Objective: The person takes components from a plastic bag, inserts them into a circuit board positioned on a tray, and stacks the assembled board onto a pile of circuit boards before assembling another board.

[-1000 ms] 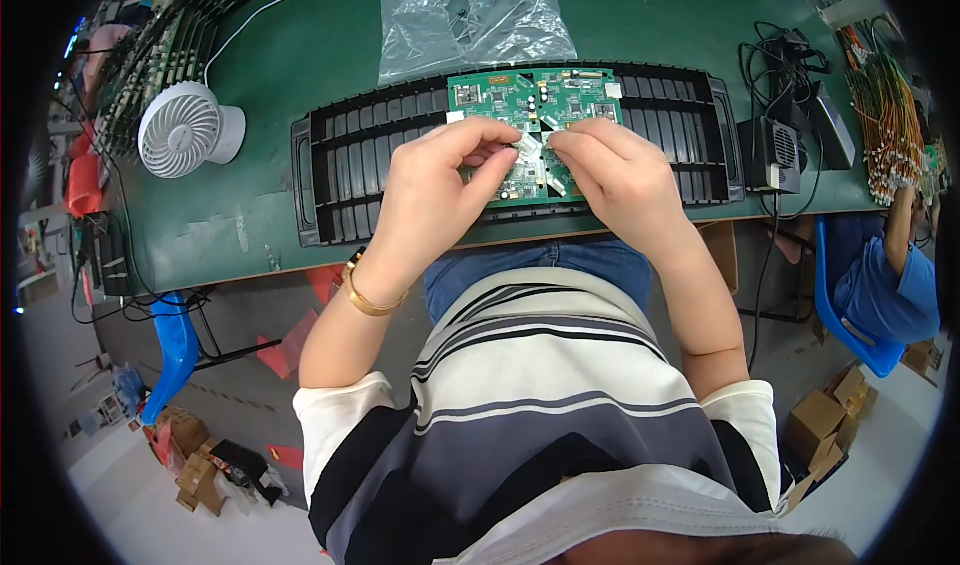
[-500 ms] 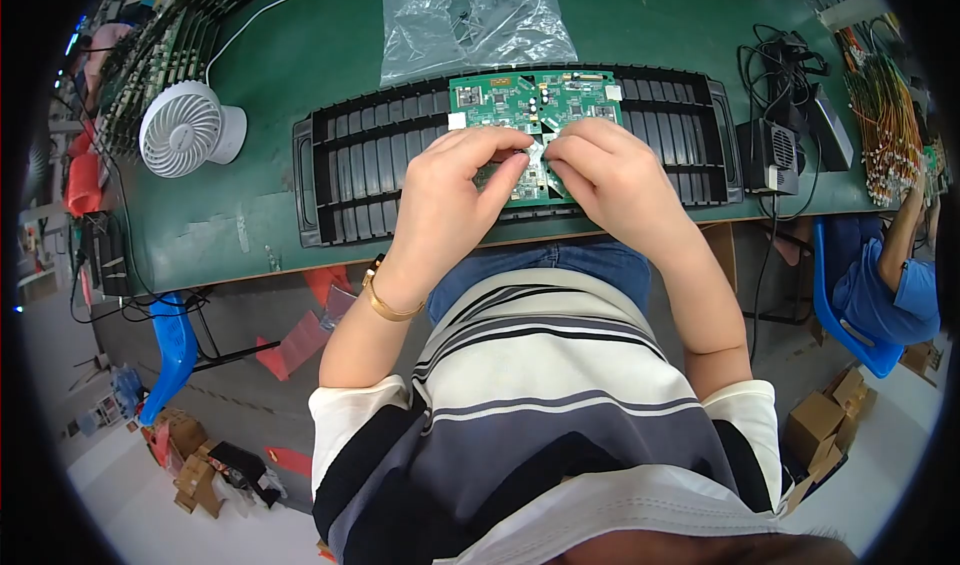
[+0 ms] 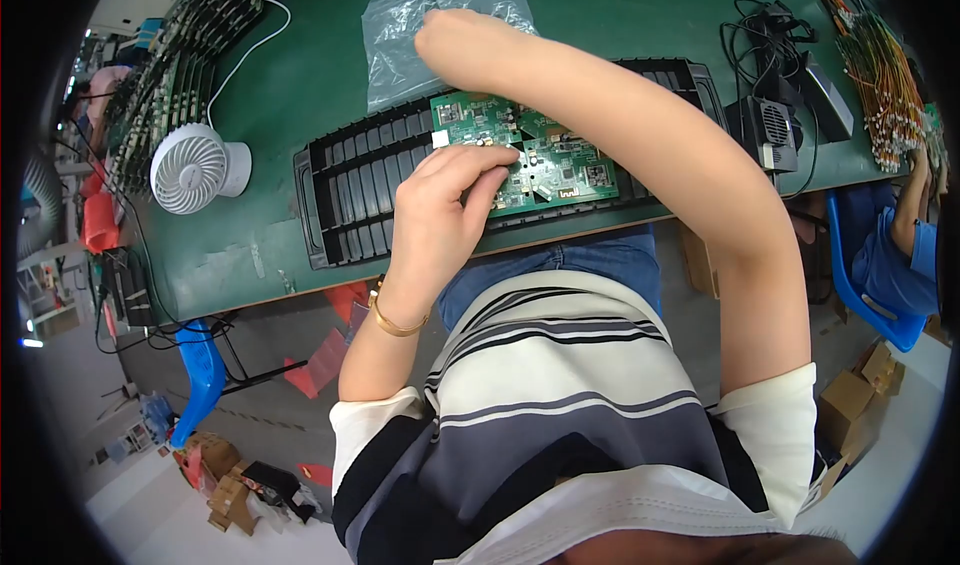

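A green circuit board panel [image 3: 570,173] rests on a black slotted tray [image 3: 355,190]. My left hand [image 3: 445,200] lies over the panel's left part, thumb and forefinger drawn together close above its middle; whatever may be between the tips is too small to make out. My right arm crosses over the panel, hiding part of it. At its end, my right hand [image 3: 462,50] is over a clear plastic bag [image 3: 390,50] behind the tray. The right fingers are mostly hidden, and a small dark item shows by them.
A white fan [image 3: 190,170] stands at left, near rows of upright circuit boards [image 3: 165,95]. At right are a black power adapter [image 3: 770,130] with tangled cables and a bundle of wires [image 3: 885,105]. A person in blue [image 3: 890,255] sits at far right.
My right hand has left the panel and moved up and left to the plastic bag. My left hand stays over the panel. The whole view has shifted slightly.
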The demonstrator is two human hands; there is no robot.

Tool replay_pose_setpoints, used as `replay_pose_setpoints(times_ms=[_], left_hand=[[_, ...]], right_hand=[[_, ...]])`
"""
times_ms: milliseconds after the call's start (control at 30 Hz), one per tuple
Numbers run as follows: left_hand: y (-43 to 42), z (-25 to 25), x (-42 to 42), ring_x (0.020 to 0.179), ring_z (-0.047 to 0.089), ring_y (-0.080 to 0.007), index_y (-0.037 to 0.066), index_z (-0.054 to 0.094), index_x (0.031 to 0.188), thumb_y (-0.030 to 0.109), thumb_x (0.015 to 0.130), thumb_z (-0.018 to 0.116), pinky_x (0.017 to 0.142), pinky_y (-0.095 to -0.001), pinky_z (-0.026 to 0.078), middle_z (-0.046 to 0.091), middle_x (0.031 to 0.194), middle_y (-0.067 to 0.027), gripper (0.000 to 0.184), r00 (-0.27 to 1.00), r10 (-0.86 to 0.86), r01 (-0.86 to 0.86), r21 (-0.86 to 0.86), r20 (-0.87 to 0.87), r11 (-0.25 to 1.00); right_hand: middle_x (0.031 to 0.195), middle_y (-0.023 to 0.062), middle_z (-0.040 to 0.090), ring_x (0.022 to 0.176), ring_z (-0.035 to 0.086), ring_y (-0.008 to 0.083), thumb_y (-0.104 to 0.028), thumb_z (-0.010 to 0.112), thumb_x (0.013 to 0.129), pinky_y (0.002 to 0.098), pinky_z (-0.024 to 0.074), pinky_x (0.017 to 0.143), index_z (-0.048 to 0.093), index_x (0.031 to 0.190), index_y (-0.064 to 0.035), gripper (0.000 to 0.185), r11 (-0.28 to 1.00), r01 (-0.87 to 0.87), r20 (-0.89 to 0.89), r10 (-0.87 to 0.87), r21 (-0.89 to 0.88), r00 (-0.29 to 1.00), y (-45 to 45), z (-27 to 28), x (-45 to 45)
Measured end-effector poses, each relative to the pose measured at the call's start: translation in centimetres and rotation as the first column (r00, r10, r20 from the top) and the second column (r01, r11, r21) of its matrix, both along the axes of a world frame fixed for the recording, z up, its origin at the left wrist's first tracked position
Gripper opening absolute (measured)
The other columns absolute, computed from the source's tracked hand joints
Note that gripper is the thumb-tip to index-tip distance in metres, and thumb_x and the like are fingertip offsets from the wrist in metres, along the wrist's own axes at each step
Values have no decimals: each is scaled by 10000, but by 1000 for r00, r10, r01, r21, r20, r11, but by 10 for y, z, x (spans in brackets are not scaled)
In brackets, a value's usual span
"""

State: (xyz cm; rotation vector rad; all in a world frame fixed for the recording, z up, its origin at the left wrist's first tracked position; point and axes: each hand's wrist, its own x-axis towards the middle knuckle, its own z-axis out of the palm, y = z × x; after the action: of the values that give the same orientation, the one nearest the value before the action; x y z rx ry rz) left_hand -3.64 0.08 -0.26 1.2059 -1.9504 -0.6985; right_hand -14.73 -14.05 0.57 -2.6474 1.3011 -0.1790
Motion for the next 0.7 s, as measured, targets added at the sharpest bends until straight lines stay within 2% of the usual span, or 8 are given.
replay_pose_setpoints(times_ms=[200,367,700], left_hand=[[0,-4,1,763,629,-189,35,705,929,-41,776,661,696,-266,500,702,895,-56,177,1000,-16,16,-32,-2,999],[2,-3,-1,772,632,-187,34,706,921,-46,773,660,701,-263,502,702,899,-57,174,1000,-17,17,-29,-2,999],[2,-3,-2,775,641,-180,42,716,913,-47,769,658,734,-266,503,716,880,-41,178,999,-48,48,-53,-4,997]], right_hand=[[829,188,676,698,655,362,-13,586,753,422,543,643,690,772,34,115,999,33,-12,-33,-13,999,-24,-16,9],[788,192,686,670,654,373,-19,598,740,431,538,620,683,774,34,106,999,3,58,-1,-46,998,-24,-23,10],[824,177,687,703,656,363,-10,575,744,425,538,636,677,769,22,110,993,64,64,-58,-100,996,-19,-7,0]])
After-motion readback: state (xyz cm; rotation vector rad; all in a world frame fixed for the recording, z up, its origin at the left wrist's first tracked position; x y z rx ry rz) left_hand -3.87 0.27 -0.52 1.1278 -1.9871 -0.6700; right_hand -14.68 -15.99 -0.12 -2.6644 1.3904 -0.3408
